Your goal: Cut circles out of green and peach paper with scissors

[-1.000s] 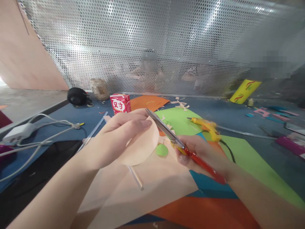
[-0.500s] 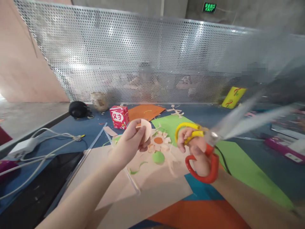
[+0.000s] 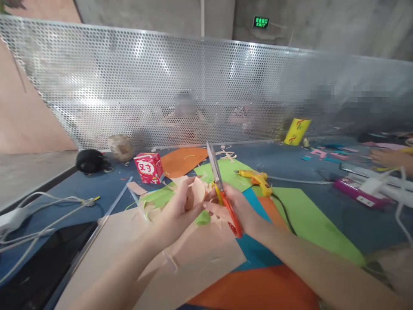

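Observation:
My left hand (image 3: 176, 217) pinches a rounded piece of pale peach paper (image 3: 197, 193) above the work surface. Close beside it, my right hand (image 3: 237, 209) is wrapped round scissors (image 3: 217, 170) with red and yellow handles. Their blades point up and away, nearly together. The fingertips of both hands almost meet; whether they touch I cannot tell. Beneath them lie a large peach sheet (image 3: 206, 267), a green paper piece (image 3: 203, 218) and peach scraps, partly hidden by my hands.
A yellow glue gun (image 3: 258, 178) lies right of my hands, its cord trailing over green paper (image 3: 316, 215). Behind are a red-pink box (image 3: 149, 168) and a perforated metal screen (image 3: 155, 86). A black tablet-like slab (image 3: 48, 258) and white cables (image 3: 41, 234) lie left. Another person's hand (image 3: 389, 157) shows far right.
My right hand has brought the scissors left, beside the paper in my left hand, and the blades have swung upward and closer together. The camera view has turned slightly right.

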{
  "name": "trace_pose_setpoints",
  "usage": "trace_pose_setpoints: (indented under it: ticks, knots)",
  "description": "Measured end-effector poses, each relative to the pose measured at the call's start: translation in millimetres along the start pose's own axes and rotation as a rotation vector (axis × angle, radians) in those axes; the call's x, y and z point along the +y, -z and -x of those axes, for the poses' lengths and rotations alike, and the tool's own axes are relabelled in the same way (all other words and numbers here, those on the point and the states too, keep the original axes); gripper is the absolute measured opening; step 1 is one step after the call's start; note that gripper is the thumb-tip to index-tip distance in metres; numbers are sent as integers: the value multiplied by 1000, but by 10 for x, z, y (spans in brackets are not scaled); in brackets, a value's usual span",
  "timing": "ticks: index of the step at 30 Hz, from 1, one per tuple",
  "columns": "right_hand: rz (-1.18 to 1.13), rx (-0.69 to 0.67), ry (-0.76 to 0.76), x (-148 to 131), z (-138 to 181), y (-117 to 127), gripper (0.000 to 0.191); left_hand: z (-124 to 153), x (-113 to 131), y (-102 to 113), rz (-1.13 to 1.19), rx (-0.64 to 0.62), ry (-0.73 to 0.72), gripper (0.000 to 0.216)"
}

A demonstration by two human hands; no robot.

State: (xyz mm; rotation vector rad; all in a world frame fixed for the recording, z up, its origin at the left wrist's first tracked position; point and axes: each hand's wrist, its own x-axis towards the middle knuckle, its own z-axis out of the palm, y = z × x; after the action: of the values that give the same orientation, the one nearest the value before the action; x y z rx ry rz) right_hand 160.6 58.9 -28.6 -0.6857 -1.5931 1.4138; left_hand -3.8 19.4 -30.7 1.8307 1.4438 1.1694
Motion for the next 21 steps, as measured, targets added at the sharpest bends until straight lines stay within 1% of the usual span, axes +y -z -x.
trace_pose_setpoints:
  ticks: [2, 6, 9, 11, 14, 17, 18, 21]
  knots:
    - [-3, 8, -62, -9, -2, -14, 34, 6, -43, -2, -121, -11, -41, 48]
    - [-31, 29, -144, -56, -15, 17, 35, 17, -25, -1, -276, -88, -77, 55]
    - [-48, 48, -162, -67, -35, 45, 39, 41, -10, -18, -270, -134, -134, 58]
    - [-50, 53, -175, -56, -51, 48, 40, 62, -6, -30, -221, -151, -136, 60]
    - [-49, 63, -189, -32, -70, 35, 44, 81, 19, -36, -167, -121, -82, 59]
    - [-57, 90, -188, -25, -78, 33, 46, 71, 61, -27, -110, -86, 19, 56]
    - [-63, 97, -189, -26, -79, 39, 45, 61, 73, -25, -65, -49, 57, 52]
    - [-92, 110, -196, -36, -88, 68, 44, 18, 87, -28, 96, 115, 141, 35]
